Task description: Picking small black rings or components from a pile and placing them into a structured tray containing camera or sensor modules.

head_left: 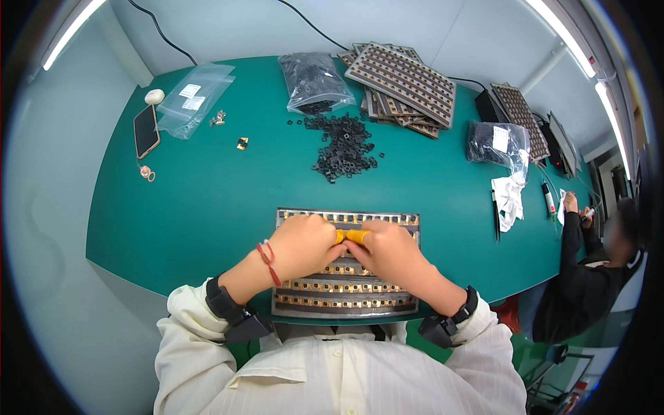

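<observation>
A flat grey tray (344,311) lies at the near edge of the table, carrying rows of small gold-coloured pieces with dark square parts on them. Above its upper rows, my left hand (302,242) and my right hand (393,253) meet with fingertips close together. Yellow finger covers (357,236) show on the fingers. Both hands are closed in a pinch; whatever sits between the fingertips is hidden or too small to name. Beyond the tray lies a loose pile of small black square parts (340,144).
A clear bag of black parts (315,79) and stacked trays (404,79) stand at the back. Another bag (494,142) and white tissue (508,200) lie right, near a co-worker (581,277). A phone (146,131) and a flat plastic bag (197,104) lie left.
</observation>
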Demonstrator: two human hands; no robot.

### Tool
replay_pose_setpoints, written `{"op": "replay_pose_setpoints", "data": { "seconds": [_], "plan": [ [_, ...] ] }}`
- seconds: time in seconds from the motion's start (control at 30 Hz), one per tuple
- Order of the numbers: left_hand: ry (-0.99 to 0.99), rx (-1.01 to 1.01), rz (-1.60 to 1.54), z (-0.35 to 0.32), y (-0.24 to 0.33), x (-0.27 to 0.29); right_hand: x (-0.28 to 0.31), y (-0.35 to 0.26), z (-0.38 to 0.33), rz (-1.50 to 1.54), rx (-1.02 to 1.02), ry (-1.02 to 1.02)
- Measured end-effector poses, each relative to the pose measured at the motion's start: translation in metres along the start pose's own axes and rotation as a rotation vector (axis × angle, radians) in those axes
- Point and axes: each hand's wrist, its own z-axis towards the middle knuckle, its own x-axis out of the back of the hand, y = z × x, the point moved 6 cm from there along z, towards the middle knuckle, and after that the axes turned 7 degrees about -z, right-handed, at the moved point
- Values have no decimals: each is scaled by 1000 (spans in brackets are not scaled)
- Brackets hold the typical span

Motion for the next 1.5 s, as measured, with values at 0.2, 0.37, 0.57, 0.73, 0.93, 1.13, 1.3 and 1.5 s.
{"op": "replay_pose_setpoints", "data": {
  "seconds": [0.2,0.37,0.57,0.73,0.93,1.13,1.3,1.5],
  "plan": [
    [372,211,-398,23,-58,32,-1,-7,6,-44,-48,-186],
    [508,81,-315,42,-62,20,8,2,18,64,-30,-296],
    [459,-31,-71,34,-51,21,14,33,55,201,-92,-106],
    [387,-6,-91,16,-57,27,4,43,83,242,-163,63],
    [469,31,-132,10,-69,32,-12,44,99,176,-100,103],
    [497,52,-246,9,-70,32,-3,36,89,191,-181,-128],
    [471,92,-225,20,-61,26,4,44,79,151,-194,-2],
    [487,137,-18,25,-55,21,4,48,74,219,-259,-53]
  ]
}}
